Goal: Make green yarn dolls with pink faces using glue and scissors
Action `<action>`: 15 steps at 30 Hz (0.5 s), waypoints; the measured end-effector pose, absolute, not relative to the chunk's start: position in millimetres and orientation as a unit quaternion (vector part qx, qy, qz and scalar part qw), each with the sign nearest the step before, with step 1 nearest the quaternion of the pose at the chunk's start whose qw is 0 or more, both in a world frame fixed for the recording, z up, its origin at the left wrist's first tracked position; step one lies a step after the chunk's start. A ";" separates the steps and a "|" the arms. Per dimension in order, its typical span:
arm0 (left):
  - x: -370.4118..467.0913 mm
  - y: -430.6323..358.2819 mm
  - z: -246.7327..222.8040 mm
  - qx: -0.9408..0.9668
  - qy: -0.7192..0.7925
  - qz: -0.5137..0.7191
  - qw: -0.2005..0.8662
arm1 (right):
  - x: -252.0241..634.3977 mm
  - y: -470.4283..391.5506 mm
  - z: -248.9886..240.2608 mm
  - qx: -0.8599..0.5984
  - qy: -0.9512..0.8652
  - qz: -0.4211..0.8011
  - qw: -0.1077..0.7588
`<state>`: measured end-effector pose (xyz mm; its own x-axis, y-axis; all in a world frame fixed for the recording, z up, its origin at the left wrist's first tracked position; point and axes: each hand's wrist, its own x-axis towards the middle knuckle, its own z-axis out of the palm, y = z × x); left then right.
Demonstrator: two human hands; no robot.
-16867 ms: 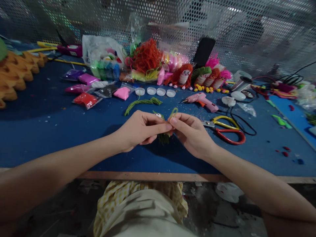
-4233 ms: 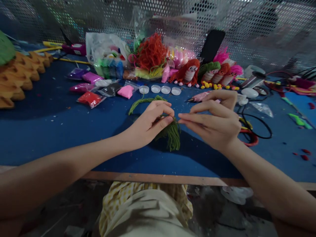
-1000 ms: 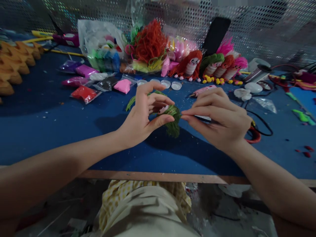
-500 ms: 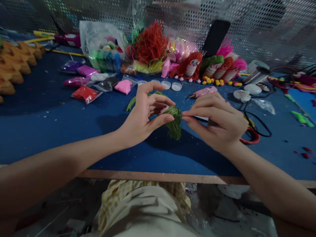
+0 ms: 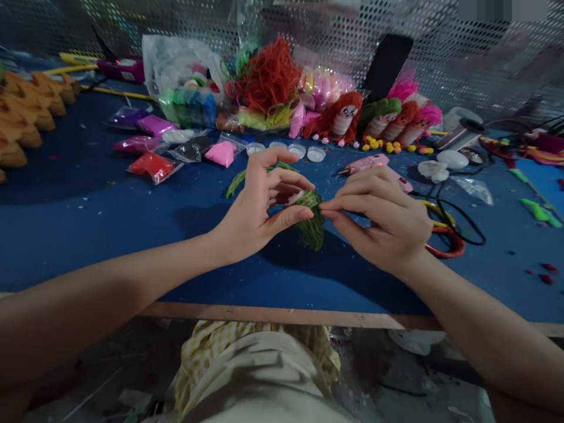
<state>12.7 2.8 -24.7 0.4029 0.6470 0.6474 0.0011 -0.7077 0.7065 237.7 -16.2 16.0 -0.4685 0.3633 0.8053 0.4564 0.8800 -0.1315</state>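
Over the middle of the blue table, my left hand grips a small doll head with green yarn hair, thumb in front and fingers behind. A bit of its pale pink face shows between the fingers. My right hand has thumb and forefinger pinched together at the right side of the green hair; whether a strand lies between the fingertips is too small to tell. More green yarn lies on the table behind my left hand.
A pink glue gun lies behind my right hand, with scissors beside it. Finished dolls, red yarn and clay packets line the back. An orange egg tray is at left.
My right hand has moved slightly left, and its pinched fingertips now meet the green hair. More of the glue gun and the scissors shows. My left hand stays nearly still.
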 end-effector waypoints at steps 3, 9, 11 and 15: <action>12.5 3.1 -24.3 0.773 0.212 0.504 0.321 | 238.9 -17.0 16.1 -0.244 -0.853 -0.049 0.459; 10.8 3.7 -21.8 0.772 0.205 0.511 0.317 | 237.1 -16.3 16.6 -0.196 -0.836 -0.081 0.506; 10.6 3.6 -21.5 0.774 0.198 0.514 0.313 | 236.6 -16.8 15.6 -0.195 -0.837 -0.083 0.504; 11.0 3.3 -22.0 0.776 0.206 0.509 0.310 | 237.0 -18.6 13.8 -0.223 -0.849 -0.076 0.472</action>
<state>11.0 3.3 -22.0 0.3972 0.6355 0.6621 0.0050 -0.7229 0.6909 237.0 -18.6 13.8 -0.4544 0.3074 0.8360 0.4513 0.8887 -0.0815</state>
